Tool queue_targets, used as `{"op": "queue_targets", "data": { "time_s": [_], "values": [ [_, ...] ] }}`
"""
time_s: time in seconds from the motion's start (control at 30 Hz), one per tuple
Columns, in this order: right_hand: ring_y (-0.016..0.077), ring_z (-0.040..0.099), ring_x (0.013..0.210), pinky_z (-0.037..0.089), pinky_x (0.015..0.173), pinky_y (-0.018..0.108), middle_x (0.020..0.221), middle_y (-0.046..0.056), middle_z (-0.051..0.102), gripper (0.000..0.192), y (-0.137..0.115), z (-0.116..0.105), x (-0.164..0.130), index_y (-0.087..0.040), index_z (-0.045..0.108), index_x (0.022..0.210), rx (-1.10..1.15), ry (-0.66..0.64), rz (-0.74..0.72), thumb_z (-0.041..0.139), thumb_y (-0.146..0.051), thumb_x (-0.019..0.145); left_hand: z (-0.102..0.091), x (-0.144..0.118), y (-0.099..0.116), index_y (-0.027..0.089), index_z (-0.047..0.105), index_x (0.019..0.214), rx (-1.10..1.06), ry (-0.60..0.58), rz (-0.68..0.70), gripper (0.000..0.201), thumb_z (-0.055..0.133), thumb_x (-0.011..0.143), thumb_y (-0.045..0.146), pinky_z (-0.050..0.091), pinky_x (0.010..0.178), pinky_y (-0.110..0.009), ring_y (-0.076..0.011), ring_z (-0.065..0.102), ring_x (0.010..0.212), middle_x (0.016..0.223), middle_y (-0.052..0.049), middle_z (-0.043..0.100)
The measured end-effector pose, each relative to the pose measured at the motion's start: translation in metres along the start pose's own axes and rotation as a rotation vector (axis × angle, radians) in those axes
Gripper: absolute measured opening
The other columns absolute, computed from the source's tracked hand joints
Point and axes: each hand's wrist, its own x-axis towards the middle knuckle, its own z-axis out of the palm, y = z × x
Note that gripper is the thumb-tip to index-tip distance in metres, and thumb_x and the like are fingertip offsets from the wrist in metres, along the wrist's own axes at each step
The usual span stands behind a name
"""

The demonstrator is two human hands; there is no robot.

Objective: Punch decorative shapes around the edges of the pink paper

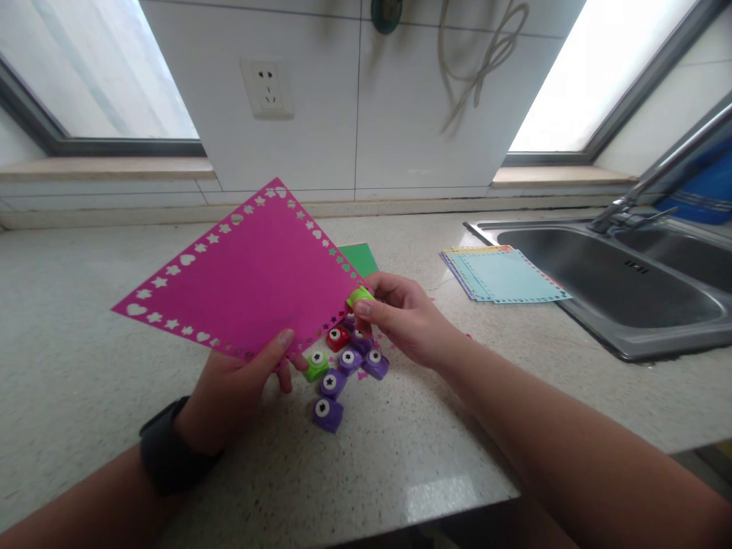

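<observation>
A magenta sheet of paper (257,267) is held up at a tilt, with hearts, stars and flower shapes cut along its edges. My left hand (245,381) pinches its lower edge, thumb on top. At the sheet's right corner, my right hand (406,316) grips a lime-green craft punch (360,296) between thumb and fingers. Below the paper lie several small craft punches: purple ones (328,414), a red one (338,336) and another green one (316,367). Tiny pink paper cutouts (362,375) are scattered around them.
Green paper (360,259) lies behind the magenta sheet. A stack of punched sheets, light blue on top (515,276), rests beside the steel sink (618,335) at right. The tiled wall (320,152) with a socket (268,89) stands behind the speckled counter (435,435).
</observation>
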Motion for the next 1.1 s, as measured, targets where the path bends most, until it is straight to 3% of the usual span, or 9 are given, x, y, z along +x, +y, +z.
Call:
{"op": "queue_targets", "data": {
  "time_s": [0.2, 0.47, 0.77, 1.1],
  "values": [
    [0.009, 0.057, 0.058, 0.042, 0.052, 0.021, 0.068, -0.002, 0.064, 0.026, 0.001, 0.001, 0.001, -0.017, 0.062, 0.083, 0.009, 0.019, 0.002, 0.081, -0.034, 0.08, 0.001, -0.001, 0.002, 0.023, 0.064, 0.049, -0.023, -0.028, 0.004, 0.046, 0.055, 0.091, 0.041, 0.052, 0.07, -0.03, -0.0166, 0.064, 0.056, 0.06, -0.002, 0.071],
    [0.0095, 0.059, 0.055, 0.046, 0.051, 0.021, 0.065, -0.002, 0.065, 0.028, 0.001, 0.007, 0.0, -0.017, 0.06, 0.081, 0.038, 0.024, 0.003, 0.082, -0.033, 0.077, -0.001, 0.0, -0.003, 0.025, 0.066, 0.05, 0.027, -0.031, 0.037, 0.049, 0.053, 0.094, 0.043, 0.054, 0.079, -0.034, -0.0183, 0.066, 0.062, 0.06, -0.003, 0.07],
    [0.0083, 0.062, 0.053, 0.05, 0.049, 0.019, 0.064, -0.003, 0.066, 0.034, -0.002, 0.012, -0.002, -0.016, 0.058, 0.077, 0.054, 0.046, -0.013, 0.089, -0.028, 0.069, 0.001, -0.001, -0.001, 0.024, 0.067, 0.054, -0.029, -0.035, 0.041, 0.043, 0.055, 0.093, 0.04, 0.055, 0.067, -0.031, -0.0162, 0.063, 0.055, 0.058, -0.001, 0.069],
    [0.0113, 0.068, 0.065, 0.056, 0.061, 0.023, 0.075, 0.001, 0.071, 0.029, 0.001, 0.006, 0.0, -0.016, 0.064, 0.088, 0.076, -0.018, 0.003, 0.084, -0.031, 0.076, 0.001, -0.002, 0.008, 0.02, 0.065, 0.054, -0.051, -0.018, 0.035, 0.042, 0.053, 0.092, 0.034, 0.052, 0.056, -0.024, -0.0124, 0.058, 0.045, 0.048, 0.0, 0.062]
  ]
}}
